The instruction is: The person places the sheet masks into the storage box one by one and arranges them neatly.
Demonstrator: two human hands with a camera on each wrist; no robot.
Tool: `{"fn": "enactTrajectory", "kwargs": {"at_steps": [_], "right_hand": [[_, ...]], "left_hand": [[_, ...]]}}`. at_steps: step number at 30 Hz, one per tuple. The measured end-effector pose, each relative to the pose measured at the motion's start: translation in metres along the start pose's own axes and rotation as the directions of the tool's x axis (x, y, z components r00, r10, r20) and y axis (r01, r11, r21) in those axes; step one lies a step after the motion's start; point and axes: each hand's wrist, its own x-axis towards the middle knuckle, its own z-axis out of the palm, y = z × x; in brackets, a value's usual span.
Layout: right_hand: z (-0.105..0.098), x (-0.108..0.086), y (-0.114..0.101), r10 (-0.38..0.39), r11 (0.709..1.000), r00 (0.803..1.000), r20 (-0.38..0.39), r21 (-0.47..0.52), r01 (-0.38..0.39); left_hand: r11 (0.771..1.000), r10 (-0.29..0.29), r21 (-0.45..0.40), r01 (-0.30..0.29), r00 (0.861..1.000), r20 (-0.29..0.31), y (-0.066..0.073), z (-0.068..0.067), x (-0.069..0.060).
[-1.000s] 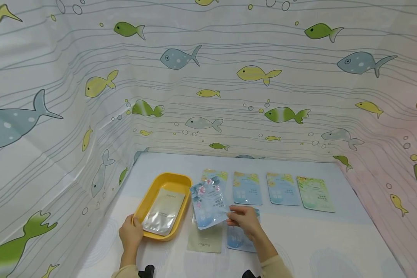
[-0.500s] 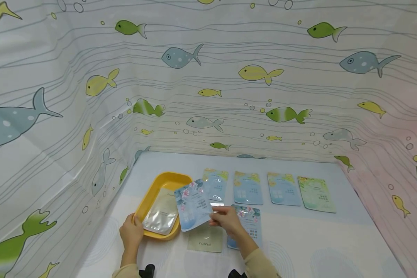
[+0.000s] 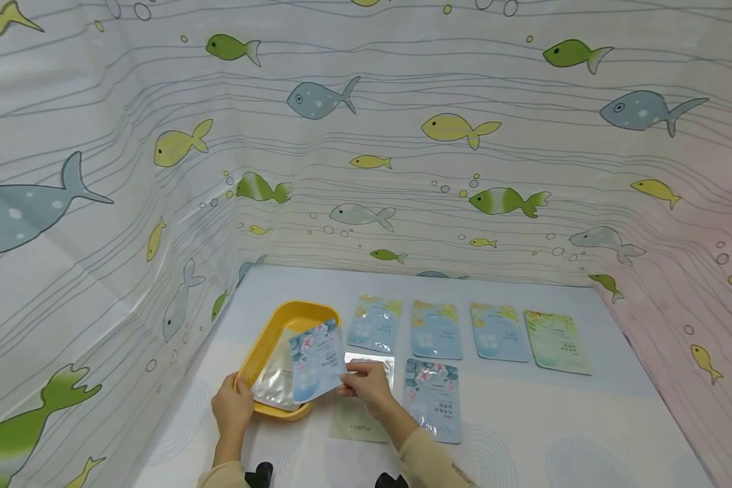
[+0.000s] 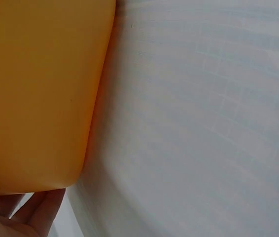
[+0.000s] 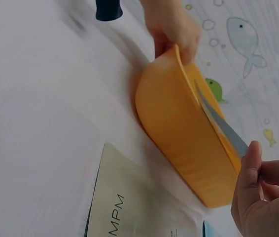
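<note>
My left hand (image 3: 232, 407) grips the near left rim of a yellow plastic tray (image 3: 262, 339). In the left wrist view, its fingers (image 4: 46, 210) curl at the tray's corner. A silvery-beige sheet mask packet (image 3: 274, 379) lies inside the tray. My right hand (image 3: 369, 386) pinches the edge of a blue floral sheet mask packet (image 3: 317, 362), which is tilted above the tray's right side. The right wrist view shows this packet edge-on over the rim, between thumb and fingers. Under the right hand lies a beige packet (image 3: 356, 420), partly hidden by the wrist.
Another blue floral packet (image 3: 433, 400) lies right of the right forearm. Along the back are several packets: blue ones (image 3: 375, 324) and a green one (image 3: 558, 342). A fish-print curtain (image 3: 402, 169) encloses the white table (image 3: 555, 413).
My right hand has carried the blue floral packet leftward, from above the packets on the table to above the tray. The left hand keeps its grip on the rim.
</note>
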Motion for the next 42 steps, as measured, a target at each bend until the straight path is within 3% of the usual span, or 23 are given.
{"fn": "enactTrajectory", "kwargs": {"at_steps": [18, 28, 42], "right_hand": [[0.037, 0.008, 0.009, 0.095, 0.995, 0.991, -0.090, 0.027, -0.093], [0.054, 0.013, 0.017, 0.072, 0.995, 0.991, -0.112, 0.078, -0.063], [0.064, 0.012, 0.021, 0.059, 0.998, 0.991, -0.116, 0.009, -0.058]], "left_hand": [[1.000, 0.005, -0.003, -0.005, 1.000, -0.007, -0.001, 0.002, 0.004], [1.000, -0.005, 0.004, 0.005, 1.000, -0.004, 0.001, -0.001, 0.002], [1.000, 0.027, -0.003, -0.027, 0.999, -0.026, 0.001, 0.000, -0.001]]}}
